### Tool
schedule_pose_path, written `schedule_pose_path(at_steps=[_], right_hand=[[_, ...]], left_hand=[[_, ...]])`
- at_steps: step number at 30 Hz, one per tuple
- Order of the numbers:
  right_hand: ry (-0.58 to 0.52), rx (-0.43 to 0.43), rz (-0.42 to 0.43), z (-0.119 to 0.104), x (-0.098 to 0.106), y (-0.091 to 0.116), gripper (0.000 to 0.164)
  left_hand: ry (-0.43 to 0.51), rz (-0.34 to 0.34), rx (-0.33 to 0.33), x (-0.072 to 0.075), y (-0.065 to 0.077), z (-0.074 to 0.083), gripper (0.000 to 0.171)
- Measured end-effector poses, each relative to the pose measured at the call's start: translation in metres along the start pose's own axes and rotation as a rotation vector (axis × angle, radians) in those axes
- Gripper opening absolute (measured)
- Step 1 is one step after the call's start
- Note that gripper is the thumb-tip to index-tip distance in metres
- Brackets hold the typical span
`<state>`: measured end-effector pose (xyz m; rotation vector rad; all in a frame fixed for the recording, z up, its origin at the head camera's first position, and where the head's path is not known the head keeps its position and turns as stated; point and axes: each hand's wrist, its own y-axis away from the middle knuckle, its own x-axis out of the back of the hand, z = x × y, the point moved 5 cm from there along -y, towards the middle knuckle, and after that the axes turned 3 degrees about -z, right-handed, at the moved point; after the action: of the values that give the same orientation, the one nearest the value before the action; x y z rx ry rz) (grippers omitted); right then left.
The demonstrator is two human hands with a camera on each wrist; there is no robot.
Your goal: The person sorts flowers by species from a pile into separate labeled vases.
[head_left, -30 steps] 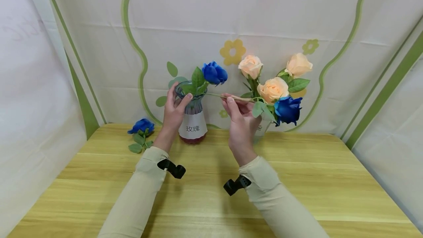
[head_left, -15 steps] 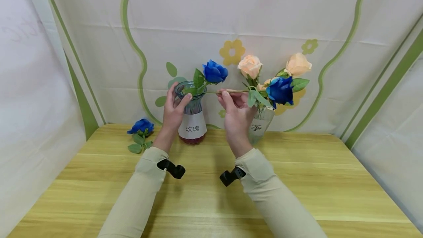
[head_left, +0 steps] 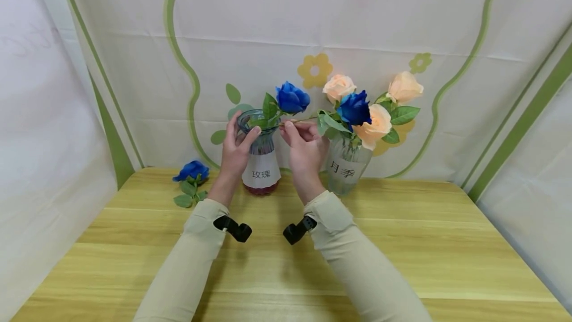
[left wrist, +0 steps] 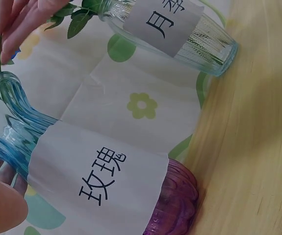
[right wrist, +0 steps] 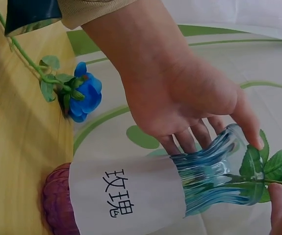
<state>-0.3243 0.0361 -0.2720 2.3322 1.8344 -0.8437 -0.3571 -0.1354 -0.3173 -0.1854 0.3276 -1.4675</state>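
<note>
My left hand [head_left: 235, 150] grips the neck of a blue-and-purple glass vase [head_left: 261, 147], thumb at the rim. One blue rose [head_left: 292, 97] stands in this vase, its leaves at the mouth. With thumb and fingertips, my right hand [head_left: 307, 150] pinches the stem of another blue rose [head_left: 354, 108]. That stem runs nearly level, its bloom to the right and its lower end at the vase's mouth. The right wrist view shows the stem [right wrist: 277, 181] crossing the rim by my right fingertips. In the left wrist view my right hand [left wrist: 25, 29] is right above the rim.
A clear glass vase [head_left: 363, 163] with several peach roses [head_left: 404, 87] stands at the right; the held bloom overlaps them. Another blue rose [head_left: 192, 170] lies on the wooden table [head_left: 286, 272] at the left. A printed cloth [head_left: 250, 58] hangs behind.
My right hand has moved left toward the blue vase, carrying the rose; its bloom shifted left and up, uncovering the clear vase's label. My left hand has stayed on the vase.
</note>
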Motion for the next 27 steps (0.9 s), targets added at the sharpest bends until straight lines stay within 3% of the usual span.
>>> schedule_pose_path(at_steps=[3,10,13,18,21,27], right_hand=[[0.069,0.002,0.019,0.004,-0.002,-0.003,0.009],[0.396,-0.012,0.042,0.015,-0.007,-0.008,0.013],[0.390,-0.045,0.039,0.021,-0.009,-0.009,0.014],[0.247,-0.088,0.054,0.026,-0.007,-0.009,0.017],[0.185,-0.059,0.044,0.024,-0.007,-0.009,0.019],[0.179,0.030,0.052,0.015,-0.015,-0.010,0.015]], left_hand=[[-0.004,0.004,0.001,0.000,0.000,-0.001,0.078],[-0.006,0.001,0.006,0.000,0.000,0.000,0.079],[0.008,-0.008,0.008,-0.001,0.000,0.001,0.078],[0.002,-0.006,0.003,-0.001,-0.001,0.000,0.076],[-0.016,-0.006,0.002,-0.001,0.000,0.000,0.077],[0.005,-0.019,0.031,0.001,0.000,0.000,0.077]])
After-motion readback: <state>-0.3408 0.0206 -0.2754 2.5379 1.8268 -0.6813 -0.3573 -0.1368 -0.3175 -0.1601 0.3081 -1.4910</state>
